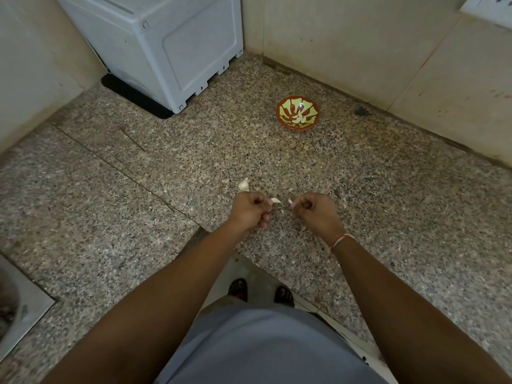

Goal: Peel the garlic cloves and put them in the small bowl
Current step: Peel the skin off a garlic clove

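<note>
Garlic clove (275, 200) pinched in left hand (250, 210) over granite counter (166, 167); right hand (314, 210) pinches peel scrap (290, 201). Second clove (243, 185) on counter beyond left hand. Small bowl (298, 113) with peeled cloves well apart, near wall.

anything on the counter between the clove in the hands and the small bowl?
Nothing visible. The left hand holds the clove; the right hand pinches a bit of skin. The small bowl sits farther back, slightly right, with only bare counter between. A loose clove lies left, off that line.
</note>
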